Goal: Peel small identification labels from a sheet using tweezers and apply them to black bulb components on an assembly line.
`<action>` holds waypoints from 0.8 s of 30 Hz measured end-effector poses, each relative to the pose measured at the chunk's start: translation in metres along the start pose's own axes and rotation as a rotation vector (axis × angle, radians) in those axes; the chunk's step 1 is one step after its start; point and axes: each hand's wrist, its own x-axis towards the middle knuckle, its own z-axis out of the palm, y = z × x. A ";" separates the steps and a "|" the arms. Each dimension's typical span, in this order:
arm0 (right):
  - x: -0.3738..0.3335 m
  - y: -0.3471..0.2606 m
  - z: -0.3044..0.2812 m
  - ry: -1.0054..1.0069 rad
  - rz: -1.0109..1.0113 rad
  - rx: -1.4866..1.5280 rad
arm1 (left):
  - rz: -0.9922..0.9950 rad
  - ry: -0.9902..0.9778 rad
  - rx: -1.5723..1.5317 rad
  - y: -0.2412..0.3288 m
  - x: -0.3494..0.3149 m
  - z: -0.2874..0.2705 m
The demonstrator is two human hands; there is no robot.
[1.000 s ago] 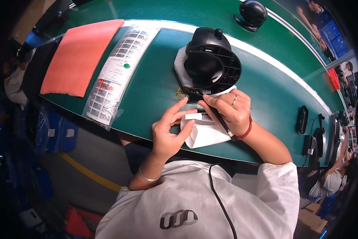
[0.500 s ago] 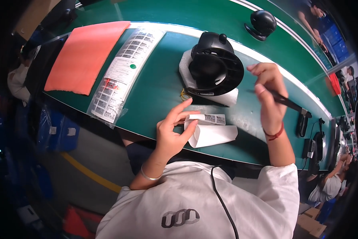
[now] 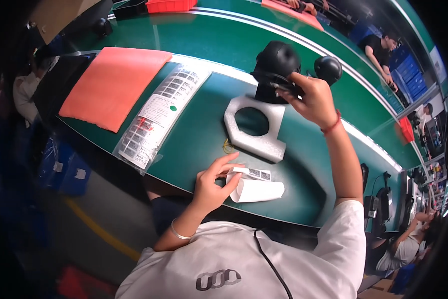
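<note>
My right hand point(image 3: 311, 97) reaches far forward, its fingers closed on the lower part of a black round-headed device point(image 3: 278, 60). The device is up at the table's far edge, beyond the white foam cradle point(image 3: 256, 142); its grip points are partly hidden by my fingers. Near the front edge my left hand point(image 3: 214, 184) pinches the left end of a strip of labels point(image 3: 259, 174). The strip's white backing paper point(image 3: 259, 191) curls below it, lying on the green table point(image 3: 189, 139).
Left of the cradle lie a plastic-sleeved label sheet point(image 3: 156, 114) and an orange foam sheet point(image 3: 116, 84). A small yellow loop point(image 3: 227, 146) sits by the cradle. Another black device point(image 3: 328, 70) stands on the green conveyor point(image 3: 209, 35). A co-worker point(image 3: 381, 52) is at the far right.
The black device has left the foam cradle and moved away from me in my right hand, baring the cradle's round hole. My left hand keeps hold of the label strip. The view has shifted.
</note>
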 end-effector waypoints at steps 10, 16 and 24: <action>-0.013 0.176 0.103 0.065 0.058 -0.700 | 0.034 -0.025 0.083 0.004 0.002 -0.001; -0.037 0.198 0.096 -0.239 0.355 -0.574 | -0.007 -0.019 0.090 0.005 0.004 -0.001; -0.082 0.237 0.062 -0.301 1.028 -0.575 | -0.084 -0.002 0.027 -0.006 0.002 0.000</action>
